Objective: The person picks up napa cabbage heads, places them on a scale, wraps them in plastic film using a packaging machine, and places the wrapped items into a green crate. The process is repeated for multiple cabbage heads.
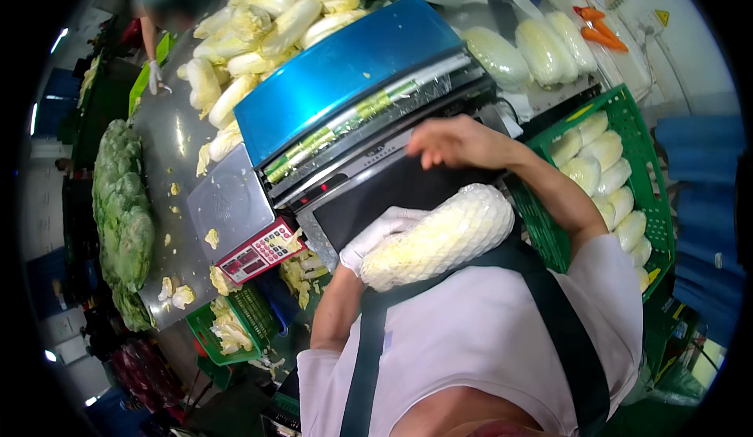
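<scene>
A pale napa cabbage (438, 240) in clear film and a white net-like sleeve lies slanted against my apron. My left hand (385, 231), in a white glove, grips it from the far side near its left end; part of the hand is hidden behind it. My bare right hand (450, 143) is lifted over the dark plate (365, 202) of a film-wrapping machine. Its fingers are bent and a little blurred, with nothing seen in them. Beyond the plate is a roll of printed cling film (347, 125) beneath the machine's blue cover (353, 78).
Unwrapped napa cabbages (265, 31) are heaped behind the machine. A scale (232, 202) stands left. Wrapped cabbages (544, 52) lie at back right; a green crate (650, 184) at right holds more. A green basket (235, 328) contains leaf scraps. A co-worker's gloved hand (155, 78) shows far left.
</scene>
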Tool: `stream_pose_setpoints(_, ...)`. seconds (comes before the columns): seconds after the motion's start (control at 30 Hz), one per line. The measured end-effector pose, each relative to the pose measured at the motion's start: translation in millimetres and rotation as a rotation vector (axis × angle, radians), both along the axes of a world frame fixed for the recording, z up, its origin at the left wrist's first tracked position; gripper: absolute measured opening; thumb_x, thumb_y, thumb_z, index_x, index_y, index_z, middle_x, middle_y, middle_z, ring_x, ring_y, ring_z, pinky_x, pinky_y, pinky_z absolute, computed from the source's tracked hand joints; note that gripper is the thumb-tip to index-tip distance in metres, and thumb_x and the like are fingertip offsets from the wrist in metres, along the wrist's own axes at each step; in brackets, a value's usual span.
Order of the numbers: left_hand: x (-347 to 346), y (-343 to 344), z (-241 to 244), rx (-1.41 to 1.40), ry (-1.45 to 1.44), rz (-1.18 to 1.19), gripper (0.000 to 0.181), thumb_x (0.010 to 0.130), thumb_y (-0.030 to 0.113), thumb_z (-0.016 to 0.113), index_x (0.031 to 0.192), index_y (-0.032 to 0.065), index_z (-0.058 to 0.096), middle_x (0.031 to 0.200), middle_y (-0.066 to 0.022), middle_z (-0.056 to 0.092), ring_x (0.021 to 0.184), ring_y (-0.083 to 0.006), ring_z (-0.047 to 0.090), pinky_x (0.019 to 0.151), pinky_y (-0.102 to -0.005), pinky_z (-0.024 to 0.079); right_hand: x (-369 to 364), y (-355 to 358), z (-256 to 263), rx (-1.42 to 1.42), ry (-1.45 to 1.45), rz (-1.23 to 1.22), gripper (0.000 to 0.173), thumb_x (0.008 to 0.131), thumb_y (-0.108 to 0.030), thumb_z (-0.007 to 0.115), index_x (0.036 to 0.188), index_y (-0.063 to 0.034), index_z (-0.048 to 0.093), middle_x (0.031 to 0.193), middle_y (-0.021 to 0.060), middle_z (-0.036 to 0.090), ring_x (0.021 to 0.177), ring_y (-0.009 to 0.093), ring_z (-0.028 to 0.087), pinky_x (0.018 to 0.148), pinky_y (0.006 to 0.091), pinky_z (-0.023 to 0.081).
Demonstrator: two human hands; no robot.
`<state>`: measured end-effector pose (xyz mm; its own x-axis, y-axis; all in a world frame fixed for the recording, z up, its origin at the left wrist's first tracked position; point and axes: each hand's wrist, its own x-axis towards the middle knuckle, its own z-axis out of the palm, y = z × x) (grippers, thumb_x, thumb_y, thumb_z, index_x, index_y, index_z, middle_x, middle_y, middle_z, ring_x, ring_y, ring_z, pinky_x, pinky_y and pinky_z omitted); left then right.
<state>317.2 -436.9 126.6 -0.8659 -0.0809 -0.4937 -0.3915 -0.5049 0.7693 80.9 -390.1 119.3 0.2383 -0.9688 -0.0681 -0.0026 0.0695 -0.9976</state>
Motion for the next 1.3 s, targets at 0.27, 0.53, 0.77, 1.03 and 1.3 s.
stream_pose_setpoints(0.27,-12,-15,-31,0.673,-0.169,0.408,0.035,0.086,0.03,0.051,0.103,0.0,0.056,0.097,-0.0096,0.062,0.085,-0.0177,0.061,0.074,-0.0293,0.051,10,5,18,-0.086,0.445,0.4,0.077,0.054,-0.036,0.077,0.119,-0.0052,0.05,0.111,0.0119,0.057,0.097,0.022,0.058,0.085,0.0284,0.044)
stream_pose_setpoints(0.53,93,-63,-42,-0.309,0.013,1.287,0.036,0.087,0.028,0.047,0.107,-0.0016,0.053,0.096,-0.0135,0.062,0.075,-0.0187,0.06,0.065,-0.0281,0.048,-57,-122,24,0.147,0.143,-0.294,0.051,0.076,-0.034,0.066,0.108,0.0036,0.054,0.096,0.0123,0.06,0.082,0.014,0.058,0.07,0.026,0.047)
stream_pose_setpoints(0.77,286,-34,-163,-0.499,-0.42,2.173,0.022,0.083,0.012,0.05,0.1,-0.0007,0.058,0.094,-0.0101,0.06,0.078,-0.0173,0.057,0.065,-0.0263,0.045,-88,-222,-29,0.146,0.758,-0.546,0.067,0.076,-0.06,0.052,0.084,0.0063,0.062,0.08,0.0173,0.061,0.071,0.022,0.058,0.063,0.0346,0.042)
stream_pose_setpoints(1.03,247,-17,-253,-0.257,-0.228,1.921,0.058,0.082,0.038,0.058,0.127,0.0068,0.038,0.118,-0.0023,0.05,0.106,-0.0131,0.046,0.085,-0.0274,0.035,-124,-208,-7,0.216,0.836,-0.427,0.074,0.076,-0.069,0.041,0.123,-0.012,0.05,0.118,0.0131,0.053,0.098,0.03,0.054,0.074,0.0384,0.045)
stream_pose_setpoints(1.3,217,-13,-246,-0.015,0.107,1.614,0.031,0.083,0.03,0.058,0.109,0.015,0.051,0.093,0.0047,0.055,0.092,-0.0099,0.048,0.082,-0.0355,0.034,-97,-150,37,0.047,0.79,-0.205,0.041,0.085,-0.039,0.054,0.108,-0.0058,0.058,0.093,0.0032,0.06,0.088,0.012,0.055,0.073,0.0261,0.042)
